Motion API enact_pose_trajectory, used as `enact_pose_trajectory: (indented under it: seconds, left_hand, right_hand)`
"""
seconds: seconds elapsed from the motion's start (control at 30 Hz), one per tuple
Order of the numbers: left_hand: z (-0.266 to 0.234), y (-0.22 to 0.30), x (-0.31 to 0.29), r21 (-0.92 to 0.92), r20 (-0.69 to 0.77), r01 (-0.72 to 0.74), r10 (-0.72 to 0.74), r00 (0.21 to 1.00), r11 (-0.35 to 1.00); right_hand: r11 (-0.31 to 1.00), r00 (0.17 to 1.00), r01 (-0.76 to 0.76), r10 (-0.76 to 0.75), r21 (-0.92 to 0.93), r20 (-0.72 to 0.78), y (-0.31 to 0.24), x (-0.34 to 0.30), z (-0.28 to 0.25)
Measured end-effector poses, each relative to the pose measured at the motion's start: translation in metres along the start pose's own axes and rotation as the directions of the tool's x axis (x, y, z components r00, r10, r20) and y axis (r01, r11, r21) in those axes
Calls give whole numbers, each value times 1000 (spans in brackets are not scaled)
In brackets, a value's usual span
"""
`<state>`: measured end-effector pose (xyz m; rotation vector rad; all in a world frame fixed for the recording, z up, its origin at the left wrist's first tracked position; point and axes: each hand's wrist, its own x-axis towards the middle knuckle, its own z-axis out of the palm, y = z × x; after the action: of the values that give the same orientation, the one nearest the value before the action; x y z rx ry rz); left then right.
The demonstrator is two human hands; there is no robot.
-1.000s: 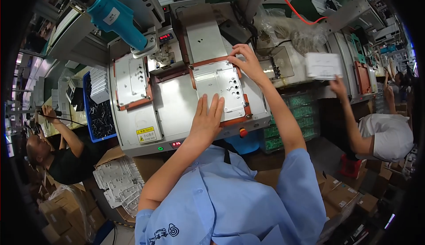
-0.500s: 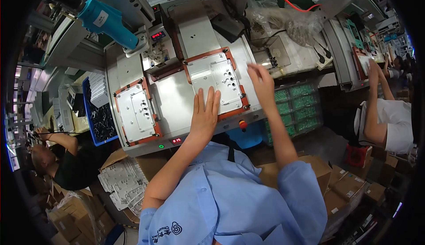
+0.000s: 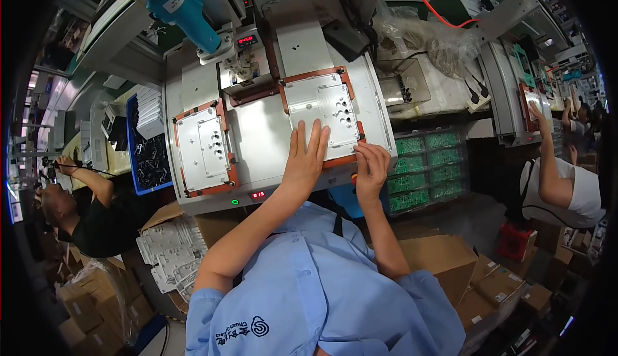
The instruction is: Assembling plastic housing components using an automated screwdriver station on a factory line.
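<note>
A flat white metal panel [image 3: 322,102] with several dark holes lies in an orange-brown frame [image 3: 348,84] on the machine's silvery bed. My left hand [image 3: 305,161] rests on the panel's near left part, fingers stretched out flat. At the near right corner of the same frame is my right hand [image 3: 372,168], its thumb and fingertips pinched together; what they grip, if anything, is hidden. A second white panel [image 3: 201,142] sits in a similar frame [image 3: 224,119] to the left, with neither hand on it.
A teal motor unit [image 3: 182,9] and a display box [image 3: 252,50] stand behind the panels. A blue bin [image 3: 132,153] of black parts is at left, stacked green-filled trays [image 3: 426,163] at right. Grey castings [image 3: 170,246] fill a box below. Co-workers sit on both sides.
My right hand has come down and inward from the panel's right side to the frame's near right corner, and its fingers have closed together. My left hand still lies on the panel.
</note>
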<state>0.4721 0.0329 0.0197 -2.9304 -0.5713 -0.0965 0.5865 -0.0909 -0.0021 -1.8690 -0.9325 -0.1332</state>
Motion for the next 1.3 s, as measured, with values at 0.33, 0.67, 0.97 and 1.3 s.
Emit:
enact_pose_trajectory:
  seconds: [0.33,0.67,0.97,1.3]
  left_hand:
    - [-17,-17,-27,-460,-44,-73,59,997,885]
    - [-64,-93,-144,-594,23,245,-288,957,766]
    - [-75,-133,-214,-588,62,461,-532,845,664]
    - [-62,-135,-237,-619,23,444,-550,835,648]
  right_hand:
    - [1000,994,-13,13,-4,111,1,1,-8]
    - [998,990,-68,69,-12,123,-7,7,-12]
    - [992,995,-84,79,98,57,-10,123,36]
    - [997,989,18,-8,-71,146,9,153,82]
